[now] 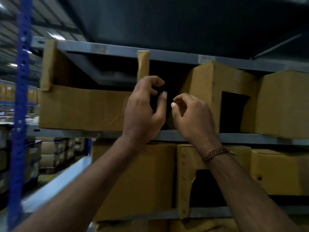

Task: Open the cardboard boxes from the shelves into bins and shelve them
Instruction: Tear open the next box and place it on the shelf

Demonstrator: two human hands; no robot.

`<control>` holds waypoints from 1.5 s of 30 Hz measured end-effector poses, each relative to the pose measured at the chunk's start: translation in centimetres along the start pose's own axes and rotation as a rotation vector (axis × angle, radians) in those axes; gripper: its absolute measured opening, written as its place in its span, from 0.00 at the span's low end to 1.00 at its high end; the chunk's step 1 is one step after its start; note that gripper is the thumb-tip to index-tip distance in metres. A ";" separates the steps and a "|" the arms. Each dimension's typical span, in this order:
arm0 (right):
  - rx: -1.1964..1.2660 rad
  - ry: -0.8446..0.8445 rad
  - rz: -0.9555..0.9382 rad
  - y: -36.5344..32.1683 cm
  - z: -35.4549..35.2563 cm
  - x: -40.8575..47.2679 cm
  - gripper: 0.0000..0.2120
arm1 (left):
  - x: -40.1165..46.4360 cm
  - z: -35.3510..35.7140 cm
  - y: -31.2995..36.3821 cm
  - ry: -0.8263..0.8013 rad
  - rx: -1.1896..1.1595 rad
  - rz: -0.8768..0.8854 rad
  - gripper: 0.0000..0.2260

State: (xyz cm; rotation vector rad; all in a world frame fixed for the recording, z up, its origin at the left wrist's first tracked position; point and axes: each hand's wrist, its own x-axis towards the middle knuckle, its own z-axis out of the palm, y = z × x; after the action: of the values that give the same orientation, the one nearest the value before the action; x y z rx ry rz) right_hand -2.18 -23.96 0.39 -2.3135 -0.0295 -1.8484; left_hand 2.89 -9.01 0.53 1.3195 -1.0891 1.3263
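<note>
Brown cardboard bin (83,108), front cut low; left hand (143,111), right hand (192,118) loosely curled, empty.

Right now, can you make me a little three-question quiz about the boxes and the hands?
1. True or false: the left hand grips a box.
2. Which wrist wears the beaded bracelet? A) left B) right
3. Fill in: the open-fronted bin sits on the ____ shelf, left of the box with a cut window.

Key: 1 false, both it and the right hand hold nothing; 2 B; 3 grey.
</note>
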 end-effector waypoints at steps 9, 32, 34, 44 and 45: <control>-0.074 0.315 0.130 15.6 -6.0 2.3 0.08 | -1.2 17.0 2.0 -0.181 -0.091 -0.473 0.44; -0.091 0.041 0.429 28.0 -4.9 4.2 0.47 | -1.7 21.1 4.8 -0.043 0.361 -0.421 0.54; -0.058 0.044 0.444 27.6 -5.3 4.4 0.44 | -1.6 20.1 4.8 -0.024 0.347 -0.422 0.52; 0.206 0.143 0.495 21.7 -10.0 4.1 0.29 | -0.9 13.4 6.9 -0.045 0.196 -0.404 0.49; 0.206 0.155 0.497 20.9 -10.7 4.0 0.30 | -0.8 12.4 7.2 -0.048 0.181 -0.402 0.48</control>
State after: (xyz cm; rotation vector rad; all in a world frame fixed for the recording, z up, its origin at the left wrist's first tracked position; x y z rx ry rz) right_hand -8.96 -46.54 3.85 -1.8238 0.3283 -1.6669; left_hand -2.20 -22.49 0.19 1.6124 -0.6961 1.1118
